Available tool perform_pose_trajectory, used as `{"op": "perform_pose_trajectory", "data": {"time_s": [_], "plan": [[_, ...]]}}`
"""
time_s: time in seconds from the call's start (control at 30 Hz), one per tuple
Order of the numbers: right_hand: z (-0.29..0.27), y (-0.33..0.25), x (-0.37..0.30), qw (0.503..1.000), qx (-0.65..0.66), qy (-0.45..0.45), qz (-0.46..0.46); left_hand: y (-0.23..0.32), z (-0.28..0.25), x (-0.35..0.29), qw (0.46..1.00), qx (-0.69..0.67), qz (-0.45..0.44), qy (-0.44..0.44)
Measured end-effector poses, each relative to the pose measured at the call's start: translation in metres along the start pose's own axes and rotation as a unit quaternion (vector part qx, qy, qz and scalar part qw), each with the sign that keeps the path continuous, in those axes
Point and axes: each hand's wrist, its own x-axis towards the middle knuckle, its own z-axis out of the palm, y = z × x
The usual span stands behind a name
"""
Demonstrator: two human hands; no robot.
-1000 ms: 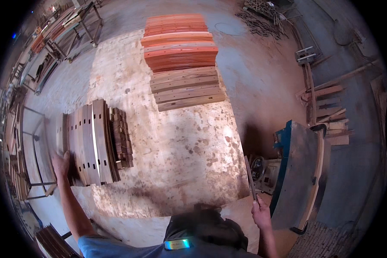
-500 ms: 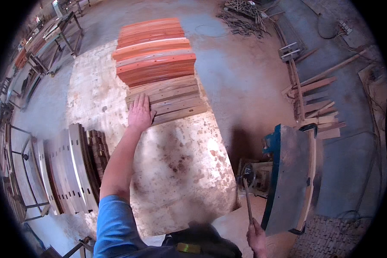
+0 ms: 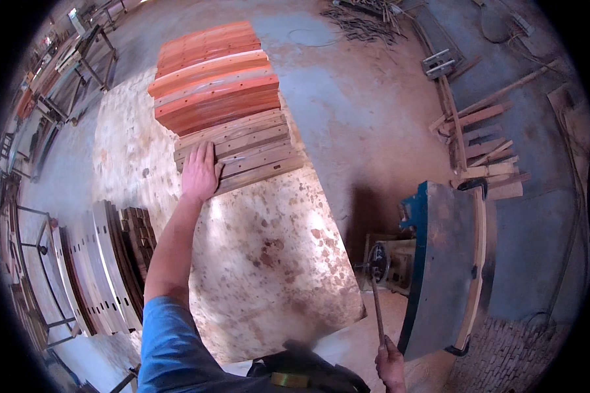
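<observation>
My left hand [image 3: 200, 173] lies flat, fingers stretched out, on the left end of several brown wooden slats [image 3: 262, 148] with small holes. These slats sit side by side at the near end of a row. Beyond them, touching, stand orange-red slats [image 3: 219, 103] with slightly curved edges. At the lower right, my right hand [image 3: 390, 365] is closed round a thin stick-like rod [image 3: 378, 314]. The rod's far end comes close to a round part [image 3: 378, 259] of a machine; whether they touch I cannot tell.
A pale stained board [image 3: 269, 288] carries the slats. To the left stand more curved slats [image 3: 101, 262] beside a metal rack [image 3: 36, 229]. At right is a machine with a grey curved plate [image 3: 439, 268]. Wood offcuts [image 3: 488, 167] lie beyond it.
The view has shifted slightly, so the slats and my left hand appear farther left. My left hand stays on the brown slats, and my right hand keeps hold of the rod.
</observation>
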Motion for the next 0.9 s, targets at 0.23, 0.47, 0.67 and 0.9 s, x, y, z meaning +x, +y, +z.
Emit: {"op": "perform_pose_trajectory", "data": {"time_s": [0.23,0.47,0.67,0.9], "plan": [[-0.008,-0.004,-0.001,1.0,0.024,0.019,0.005,0.012,0.025,-0.022,0.994,0.069,0.034,0.072],[-0.011,0.004,0.004,0.999,0.047,-0.004,0.017,0.004,0.011,-0.016,0.99,0.008,0.058,0.13],[-0.024,0.018,0.003,0.998,0.063,0.003,-0.008,0.026,-0.009,-0.001,0.994,0.105,0.014,-0.018],[-0.054,0.057,-0.004,0.997,0.029,0.01,-0.065,0.107,-0.003,-0.121,0.854,-0.48,-0.118,-0.162]]}}
